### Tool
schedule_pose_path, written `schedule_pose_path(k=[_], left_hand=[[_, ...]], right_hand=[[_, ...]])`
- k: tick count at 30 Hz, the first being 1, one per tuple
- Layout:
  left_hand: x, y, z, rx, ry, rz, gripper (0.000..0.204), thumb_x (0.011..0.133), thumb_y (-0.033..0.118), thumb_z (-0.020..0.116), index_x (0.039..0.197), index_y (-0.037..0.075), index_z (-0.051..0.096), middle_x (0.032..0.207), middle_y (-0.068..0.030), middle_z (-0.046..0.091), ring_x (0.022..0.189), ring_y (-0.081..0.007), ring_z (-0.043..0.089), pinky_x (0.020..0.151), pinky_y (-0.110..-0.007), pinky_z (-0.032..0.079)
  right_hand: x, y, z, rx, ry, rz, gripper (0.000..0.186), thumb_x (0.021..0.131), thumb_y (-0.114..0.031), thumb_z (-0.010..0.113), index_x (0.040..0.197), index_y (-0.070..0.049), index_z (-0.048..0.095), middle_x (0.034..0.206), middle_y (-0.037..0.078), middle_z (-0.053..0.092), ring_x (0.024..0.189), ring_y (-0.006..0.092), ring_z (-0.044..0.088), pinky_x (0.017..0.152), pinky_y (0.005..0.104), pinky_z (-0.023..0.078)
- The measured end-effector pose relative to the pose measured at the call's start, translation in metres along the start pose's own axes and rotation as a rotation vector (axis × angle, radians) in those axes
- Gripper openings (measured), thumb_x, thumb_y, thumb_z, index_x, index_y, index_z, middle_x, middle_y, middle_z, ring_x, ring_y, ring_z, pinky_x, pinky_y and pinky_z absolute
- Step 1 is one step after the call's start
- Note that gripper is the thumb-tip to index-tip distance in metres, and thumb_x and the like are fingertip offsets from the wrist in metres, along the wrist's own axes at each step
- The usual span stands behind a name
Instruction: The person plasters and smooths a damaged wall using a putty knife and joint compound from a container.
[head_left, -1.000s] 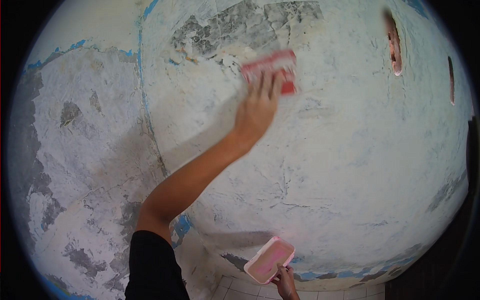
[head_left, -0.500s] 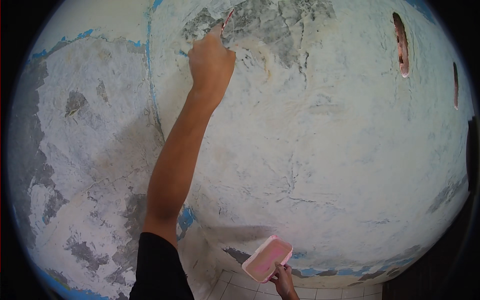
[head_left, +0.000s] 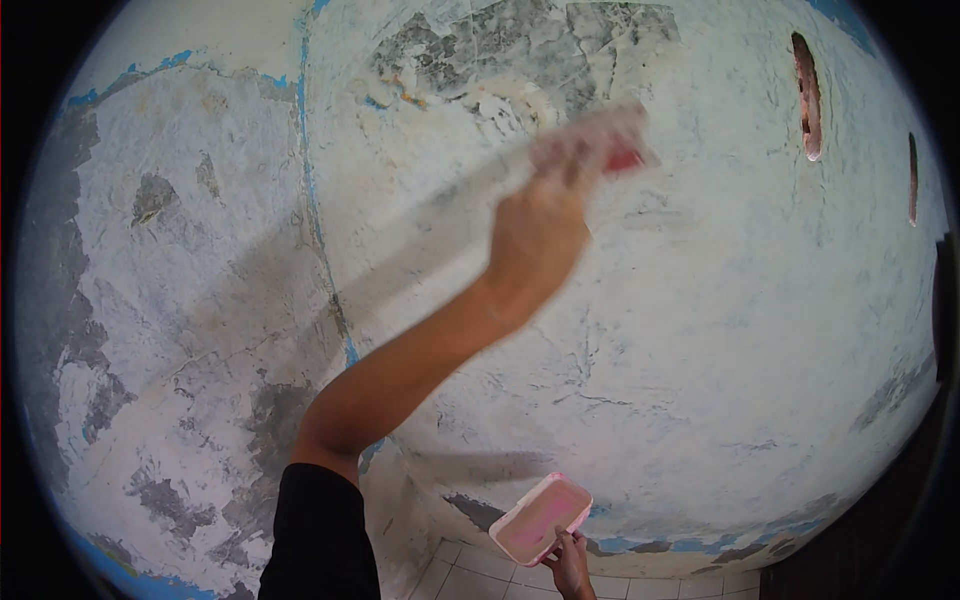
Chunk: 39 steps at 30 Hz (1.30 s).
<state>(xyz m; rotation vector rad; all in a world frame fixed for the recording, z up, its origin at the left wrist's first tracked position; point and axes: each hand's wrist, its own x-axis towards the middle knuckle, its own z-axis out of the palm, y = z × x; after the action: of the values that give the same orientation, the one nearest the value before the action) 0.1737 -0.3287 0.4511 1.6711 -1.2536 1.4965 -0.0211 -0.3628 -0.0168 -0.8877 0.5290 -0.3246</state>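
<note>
My left hand (head_left: 535, 230) grips a red flat scraper (head_left: 623, 160), both blurred by motion, against the pale, mottled wall (head_left: 700, 300) just below a rough grey patch (head_left: 500, 50). Down at the bottom of the view, my right hand (head_left: 568, 565) holds a shallow rectangular container (head_left: 540, 512), pale with pink smeared inside and on its rim, thumb on the near end.
Two long slots (head_left: 806, 95) are cut in the wall at upper right. A cracked, blue-flecked seam runs down to the left, beside patchy plaster (head_left: 150, 280). White floor tiles (head_left: 470, 570) show along the bottom; a dark area (head_left: 830, 555) lies at lower right.
My left hand with the scraper has swept down and to the right from the upper grey patch where it was half a second ago. The container has shifted only slightly.
</note>
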Motion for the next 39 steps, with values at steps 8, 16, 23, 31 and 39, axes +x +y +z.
schedule_pose_path(k=[8,16,23,31,39], left_hand=[[-0.065,-0.055,0.040,0.293,-0.071,0.246,0.062,0.084,-0.001,0.056,0.144,-0.007,0.042,0.138,-0.0318,0.049,0.127,-0.0454,0.051,0.104,-0.045,0.048],[-0.015,-0.079,-0.048,0.124,0.152,-0.138,0.071,0.080,-0.011,0.056,0.147,0.011,0.045,0.101,-0.0250,0.068,0.071,-0.0360,0.068,0.064,-0.041,0.056],[0.026,-0.096,-0.022,-0.047,0.176,-0.260,0.066,0.077,-0.018,0.050,0.139,0.005,0.052,0.109,-0.0245,0.068,0.088,-0.0351,0.071,0.078,-0.042,0.058],[-0.039,0.000,0.022,-0.151,-0.125,0.206,0.061,0.082,-0.009,0.054,0.142,-0.001,0.043,0.133,-0.0287,0.054,0.110,-0.0433,0.064,0.093,-0.045,0.057],[-0.019,-0.084,0.031,0.232,0.158,0.066,0.061,0.085,-0.006,0.055,0.145,-0.004,0.040,0.143,-0.0305,0.046,0.128,-0.0475,0.050,0.108,-0.052,0.044]], right_hand=[[0.009,0.004,0.000,-0.021,-0.005,0.010,0.067,0.093,-0.034,0.067,0.131,0.003,0.025,0.123,0.021,0.044,0.105,0.0311,0.059,0.080,0.0498,0.058],[0.007,0.004,0.014,-0.041,-0.056,0.026,0.069,0.092,-0.033,0.068,0.131,0.003,0.024,0.126,0.021,0.045,0.109,0.0319,0.059,0.078,0.0486,0.059],[0.012,0.015,0.012,-0.049,-0.069,0.054,0.071,0.092,-0.034,0.069,0.132,0.003,0.023,0.126,0.021,0.045,0.110,0.0324,0.059,0.079,0.0485,0.058],[0.009,-0.003,0.015,-0.050,-0.037,0.042,0.072,0.092,-0.034,0.068,0.133,0.004,0.023,0.128,0.022,0.043,0.112,0.0334,0.058,0.081,0.0494,0.058],[0.010,0.009,0.005,-0.064,-0.051,0.028,0.072,0.093,-0.034,0.067,0.134,0.004,0.022,0.128,0.021,0.043,0.112,0.0326,0.057,0.081,0.0495,0.058]])
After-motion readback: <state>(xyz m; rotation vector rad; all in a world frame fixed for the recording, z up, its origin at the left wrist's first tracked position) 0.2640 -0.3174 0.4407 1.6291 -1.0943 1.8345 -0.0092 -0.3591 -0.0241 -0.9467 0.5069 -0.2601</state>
